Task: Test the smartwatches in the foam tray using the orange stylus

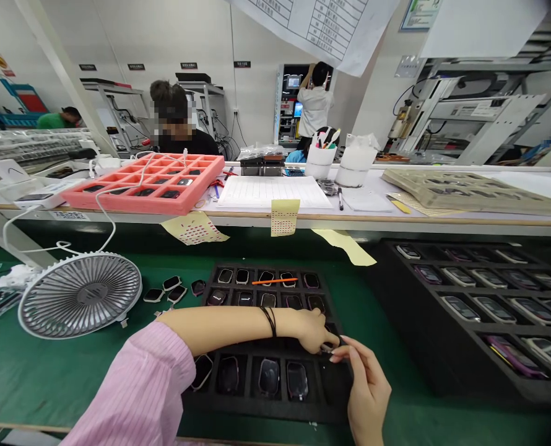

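Observation:
My left hand (313,331) reaches across the black foam tray (280,406), with its fingers bent at the tray's right side. There they close on a smartwatch (326,348), mostly hidden by the fingers. My right hand (368,384) meets them from the right, thumb and fingertips pinched at the edge of the same piece. Smartwatch cases with dark screens, such as this watch (269,376), lie in the tray's compartments around the hands. Across the upper rows rests a thin orange stick (274,281).
A white fan (80,294) stands left on the green mat, beside several loose watches (172,284). Stacked black trays (415,322) with more watches rise at right. On the shelf above sit a pink foam tray (196,186), papers (275,192) and a beige tray (470,192). Other people are beyond.

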Motion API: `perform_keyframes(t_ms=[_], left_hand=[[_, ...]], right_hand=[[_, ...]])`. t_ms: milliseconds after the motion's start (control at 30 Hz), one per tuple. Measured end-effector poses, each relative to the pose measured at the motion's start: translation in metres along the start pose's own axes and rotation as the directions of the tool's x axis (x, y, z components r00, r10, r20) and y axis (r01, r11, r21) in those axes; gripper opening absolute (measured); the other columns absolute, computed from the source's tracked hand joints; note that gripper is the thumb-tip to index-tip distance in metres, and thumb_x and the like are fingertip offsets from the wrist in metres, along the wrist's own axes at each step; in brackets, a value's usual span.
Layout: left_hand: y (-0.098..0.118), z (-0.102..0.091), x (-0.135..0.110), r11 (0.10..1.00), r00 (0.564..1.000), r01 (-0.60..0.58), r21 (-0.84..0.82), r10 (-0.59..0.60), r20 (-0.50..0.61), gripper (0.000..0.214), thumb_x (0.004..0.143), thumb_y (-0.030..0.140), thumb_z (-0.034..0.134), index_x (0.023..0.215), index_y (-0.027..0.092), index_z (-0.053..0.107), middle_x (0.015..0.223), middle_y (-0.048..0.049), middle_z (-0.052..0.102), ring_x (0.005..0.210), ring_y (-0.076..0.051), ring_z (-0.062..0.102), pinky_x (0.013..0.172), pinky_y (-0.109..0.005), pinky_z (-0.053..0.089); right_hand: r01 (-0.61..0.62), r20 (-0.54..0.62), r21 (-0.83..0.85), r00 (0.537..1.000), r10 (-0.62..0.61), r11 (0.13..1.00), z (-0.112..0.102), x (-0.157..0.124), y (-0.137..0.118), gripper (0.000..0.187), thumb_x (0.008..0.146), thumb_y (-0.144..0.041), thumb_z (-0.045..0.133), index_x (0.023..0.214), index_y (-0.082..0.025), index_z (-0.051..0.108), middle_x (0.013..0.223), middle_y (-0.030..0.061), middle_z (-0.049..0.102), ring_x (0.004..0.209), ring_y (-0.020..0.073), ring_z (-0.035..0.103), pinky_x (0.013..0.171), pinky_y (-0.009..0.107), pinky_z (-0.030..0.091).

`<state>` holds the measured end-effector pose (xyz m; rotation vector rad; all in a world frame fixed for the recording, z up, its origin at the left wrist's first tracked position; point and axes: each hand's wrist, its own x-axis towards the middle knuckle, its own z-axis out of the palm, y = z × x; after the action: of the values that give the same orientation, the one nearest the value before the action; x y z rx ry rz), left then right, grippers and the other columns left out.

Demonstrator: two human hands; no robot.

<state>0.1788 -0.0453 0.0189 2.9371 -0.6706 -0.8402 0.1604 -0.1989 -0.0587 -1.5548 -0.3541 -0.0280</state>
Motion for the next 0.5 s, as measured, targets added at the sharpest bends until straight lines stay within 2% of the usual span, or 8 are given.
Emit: perform_keyframes(t_ms=[100, 267, 400, 500], left_hand=[[-0.001, -0.003, -0.006, 0.999, 0.999, -0.031, -0.020, 0.032, 0.022, 0.054, 0.079, 0.039, 0.053, 0.131, 0.024, 0.046, 0.114, -0.0181, 0.055, 0.107, -0.036, 0.049, 0.073, -0.038, 0.046], [0.004, -0.011, -0.006, 0.996, 0.998, 0.059, -0.068, -0.056, 0.042, 0.045, 0.087, 0.038, 0.041, 0.129, 0.024, 0.048, 0.119, -0.0174, 0.056, 0.110, -0.034, 0.049, 0.075, -0.039, 0.047], [0.010, -0.011, 0.012, 0.989, 0.992, 0.123, -0.076, -0.121, 0.038, 0.042, 0.078, 0.027, 0.058, 0.120, 0.023, 0.057, 0.115, -0.0136, 0.063, 0.107, -0.032, 0.054, 0.077, -0.038, 0.048], [0.017, -0.007, 0.035, 0.976, 0.981, 0.193, -0.101, -0.191, 0.034, 0.031, 0.063, 0.013, 0.070, 0.093, 0.017, 0.070, 0.095, -0.0126, 0.070, 0.092, -0.032, 0.062, 0.075, -0.039, 0.050]], right_hand=[[-0.007, -0.003, -0.001, 1.000, 0.007, 1.000, 0.002, 0.000, -0.002, 0.027, 0.086, -0.040, 0.052, 0.092, -0.016, 0.064, 0.070, 0.0036, 0.063, 0.062, 0.0187, 0.060, 0.066, 0.034, 0.048], [0.007, -0.013, -0.005, 1.000, -0.007, 1.000, 0.003, 0.002, -0.003, 0.028, 0.086, -0.040, 0.052, 0.092, -0.016, 0.064, 0.069, 0.0043, 0.064, 0.061, 0.0191, 0.059, 0.064, 0.034, 0.048], [0.016, -0.017, -0.003, 1.000, -0.016, 1.000, 0.002, 0.002, 0.000, 0.026, 0.086, -0.038, 0.052, 0.093, -0.016, 0.064, 0.068, 0.0034, 0.063, 0.061, 0.0186, 0.059, 0.065, 0.034, 0.047], [0.026, -0.017, -0.007, 1.000, -0.026, 1.000, 0.002, 0.003, 0.003, 0.025, 0.086, -0.037, 0.052, 0.093, -0.016, 0.064, 0.069, 0.0033, 0.063, 0.062, 0.0185, 0.059, 0.065, 0.033, 0.046]])
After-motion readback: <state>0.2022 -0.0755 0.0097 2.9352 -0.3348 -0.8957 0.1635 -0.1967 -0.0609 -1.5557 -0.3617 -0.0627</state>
